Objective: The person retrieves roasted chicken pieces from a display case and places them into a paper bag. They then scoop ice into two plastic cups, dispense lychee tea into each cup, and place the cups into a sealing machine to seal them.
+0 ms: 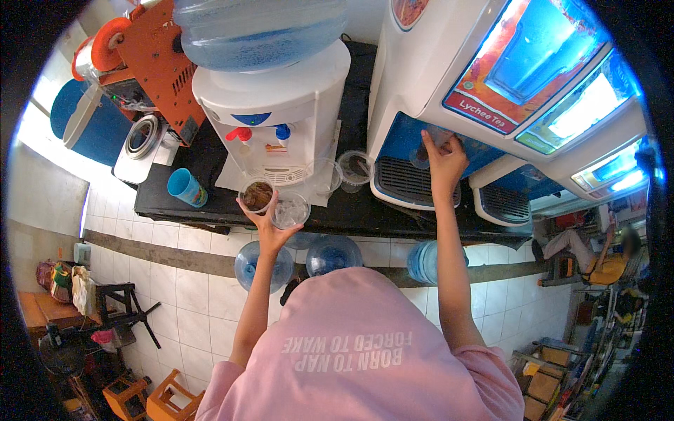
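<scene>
My left hand (271, 229) grips a clear plastic cup of brown drink (258, 196) at the counter's front edge; a clear cup of ice (290, 210) touches it on the right, at my fingers. My right hand (446, 158) is raised at the white drink dispenser (410, 89), its fingers around a clear plastic cup (421, 157) above the black drip grille (403, 179). Between the hands stand a clear empty-looking cup (322, 176) and a clear cup with something dark visible through it (356, 169). A white water dispenser (274, 105) with red and blue taps stands behind the left cups.
A blue cup (187, 188) stands left on the black counter (221, 217), near an orange cup-sealing machine (158, 68). Below are large blue water bottles (334, 255). Orange stools (171, 397) stand at lower left. A person in yellow (605, 268) is far right.
</scene>
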`<action>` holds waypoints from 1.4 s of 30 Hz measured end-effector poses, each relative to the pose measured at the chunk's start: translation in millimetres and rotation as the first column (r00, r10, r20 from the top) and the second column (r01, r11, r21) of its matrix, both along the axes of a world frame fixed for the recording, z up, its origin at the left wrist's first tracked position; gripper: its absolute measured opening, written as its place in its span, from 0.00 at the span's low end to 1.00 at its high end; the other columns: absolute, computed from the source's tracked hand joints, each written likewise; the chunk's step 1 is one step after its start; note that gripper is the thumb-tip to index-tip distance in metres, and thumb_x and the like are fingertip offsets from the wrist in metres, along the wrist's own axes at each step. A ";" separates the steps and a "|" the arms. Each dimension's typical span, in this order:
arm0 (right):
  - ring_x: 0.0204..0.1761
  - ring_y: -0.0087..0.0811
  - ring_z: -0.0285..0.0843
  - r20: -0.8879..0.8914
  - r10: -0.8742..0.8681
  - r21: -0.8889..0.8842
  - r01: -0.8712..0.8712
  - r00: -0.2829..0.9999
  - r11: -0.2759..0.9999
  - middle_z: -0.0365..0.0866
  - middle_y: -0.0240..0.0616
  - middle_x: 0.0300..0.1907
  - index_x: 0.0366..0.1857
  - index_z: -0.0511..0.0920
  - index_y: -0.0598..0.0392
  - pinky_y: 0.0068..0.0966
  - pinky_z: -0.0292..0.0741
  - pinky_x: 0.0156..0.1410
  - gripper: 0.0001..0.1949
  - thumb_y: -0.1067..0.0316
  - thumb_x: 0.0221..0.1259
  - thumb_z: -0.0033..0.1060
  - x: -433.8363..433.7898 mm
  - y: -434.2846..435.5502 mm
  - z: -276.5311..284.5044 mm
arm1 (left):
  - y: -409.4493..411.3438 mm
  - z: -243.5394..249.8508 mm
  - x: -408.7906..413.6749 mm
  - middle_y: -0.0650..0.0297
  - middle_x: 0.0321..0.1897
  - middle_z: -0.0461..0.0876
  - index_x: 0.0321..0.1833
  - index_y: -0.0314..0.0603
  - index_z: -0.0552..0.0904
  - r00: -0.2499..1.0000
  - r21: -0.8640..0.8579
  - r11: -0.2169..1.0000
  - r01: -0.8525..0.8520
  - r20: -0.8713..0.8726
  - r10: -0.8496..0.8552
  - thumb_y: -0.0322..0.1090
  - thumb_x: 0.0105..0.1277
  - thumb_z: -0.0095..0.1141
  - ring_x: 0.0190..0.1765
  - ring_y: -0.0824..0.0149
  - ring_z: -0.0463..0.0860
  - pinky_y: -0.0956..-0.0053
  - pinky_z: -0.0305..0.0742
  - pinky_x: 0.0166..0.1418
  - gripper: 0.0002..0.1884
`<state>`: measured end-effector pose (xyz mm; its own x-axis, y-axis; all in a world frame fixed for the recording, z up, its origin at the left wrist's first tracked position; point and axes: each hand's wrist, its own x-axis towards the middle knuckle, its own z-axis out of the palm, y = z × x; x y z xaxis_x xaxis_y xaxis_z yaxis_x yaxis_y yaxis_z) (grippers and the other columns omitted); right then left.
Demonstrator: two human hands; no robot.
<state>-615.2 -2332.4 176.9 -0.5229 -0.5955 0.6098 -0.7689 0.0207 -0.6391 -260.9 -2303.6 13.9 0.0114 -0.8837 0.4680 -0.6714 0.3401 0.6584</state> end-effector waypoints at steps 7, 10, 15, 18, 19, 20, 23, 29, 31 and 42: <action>0.28 0.33 0.83 0.007 -0.028 0.040 0.028 1.000 0.999 0.84 0.44 0.27 0.33 0.82 0.62 0.26 0.75 0.36 0.20 0.53 0.50 0.74 2.7 2.9 3.1 | 2.0 -1.3 -3.2 0.35 0.72 0.22 0.64 0.62 0.76 0.999 -0.008 1.000 -0.010 -0.045 0.010 0.67 0.29 0.73 0.75 0.33 0.37 0.43 0.51 0.72 0.50; 0.28 0.32 0.83 0.016 -0.002 0.004 0.002 1.000 1.000 0.84 0.44 0.27 0.32 0.82 0.63 0.26 0.75 0.37 0.20 0.53 0.49 0.74 3.1 2.2 2.9 | 4.2 -0.7 -5.3 0.36 0.72 0.23 0.63 0.62 0.76 0.999 0.009 1.000 -0.026 -0.041 0.026 0.66 0.29 0.73 0.74 0.32 0.36 0.43 0.51 0.72 0.50; 0.29 0.45 0.82 0.073 0.054 -0.044 -0.051 0.996 0.998 0.83 0.47 0.27 0.31 0.81 0.61 0.35 0.75 0.37 0.22 0.49 0.48 0.73 3.1 1.6 2.4 | 5.8 -0.9 -6.7 0.38 0.73 0.24 0.63 0.62 0.77 0.997 0.014 1.000 -0.024 -0.066 0.025 0.63 0.30 0.75 0.75 0.34 0.37 0.44 0.50 0.73 0.49; 0.29 0.45 0.82 0.082 0.054 -0.041 -0.051 0.995 0.998 0.83 0.47 0.27 0.31 0.81 0.62 0.34 0.75 0.37 0.22 0.49 0.48 0.73 2.1 1.6 1.3 | 5.4 -1.6 -7.6 0.39 0.73 0.24 0.63 0.62 0.77 0.995 -0.003 1.000 -0.011 -0.098 0.010 0.61 0.30 0.76 0.75 0.35 0.37 0.45 0.49 0.73 0.48; 0.29 0.44 0.82 0.093 0.050 -0.034 -0.047 0.994 0.998 0.83 0.47 0.28 0.31 0.81 0.62 0.34 0.75 0.37 0.22 0.49 0.48 0.73 1.8 1.2 0.7 | 5.4 -1.7 -7.8 0.39 0.73 0.24 0.63 0.62 0.77 0.994 -0.010 1.000 -0.004 -0.114 0.003 0.60 0.30 0.76 0.75 0.35 0.38 0.45 0.49 0.73 0.48; 0.29 0.44 0.81 0.104 0.048 -0.026 -0.045 0.993 0.999 0.83 0.47 0.28 0.32 0.81 0.62 0.34 0.75 0.38 0.22 0.49 0.47 0.74 1.4 0.6 0.0 | 5.7 -1.8 -8.1 0.40 0.73 0.24 0.63 0.62 0.77 0.992 -0.004 1.000 -0.006 -0.123 0.005 0.60 0.30 0.76 0.75 0.35 0.38 0.46 0.49 0.73 0.48; 0.28 0.29 0.82 0.018 0.036 -0.035 -0.035 0.999 0.999 0.83 0.43 0.26 0.31 0.81 0.64 0.25 0.75 0.36 0.19 0.56 0.50 0.74 0.0 -0.8 -2.2 | 6.8 -1.6 -8.7 0.40 0.73 0.25 0.63 0.62 0.77 0.990 0.002 1.000 -0.008 -0.144 0.008 0.60 0.30 0.77 0.75 0.36 0.39 0.46 0.49 0.74 0.48; 0.26 0.42 0.80 0.041 0.022 -0.015 -0.021 0.999 1.000 0.83 0.46 0.26 0.31 0.81 0.61 0.35 0.74 0.35 0.22 0.50 0.47 0.74 -0.8 -0.6 -2.7 | 8.9 -1.4 -9.8 0.41 0.73 0.26 0.63 0.60 0.77 0.987 0.005 1.000 0.000 -0.158 0.001 0.60 0.30 0.77 0.75 0.37 0.41 0.48 0.50 0.74 0.48; 0.25 0.41 0.79 0.075 0.063 -0.069 -0.058 0.995 0.996 0.82 0.45 0.25 0.31 0.81 0.61 0.34 0.73 0.34 0.21 0.50 0.47 0.74 0.4 -0.3 -1.6 | 9.2 -1.7 -9.5 0.41 0.73 0.26 0.63 0.59 0.77 0.990 -0.002 1.000 -0.003 -0.140 0.003 0.60 0.30 0.77 0.75 0.37 0.41 0.48 0.50 0.74 0.48; 0.31 0.44 0.84 0.055 0.009 -0.005 -0.009 0.998 1.000 0.84 0.50 0.29 0.30 0.82 0.62 0.35 0.76 0.39 0.22 0.49 0.47 0.74 0.9 -1.2 -0.8 | 14.2 -5.1 -12.0 0.43 0.74 0.28 0.62 0.60 0.78 0.987 0.039 0.999 -0.036 -0.158 0.042 0.57 0.29 0.78 0.75 0.38 0.42 0.50 0.50 0.74 0.47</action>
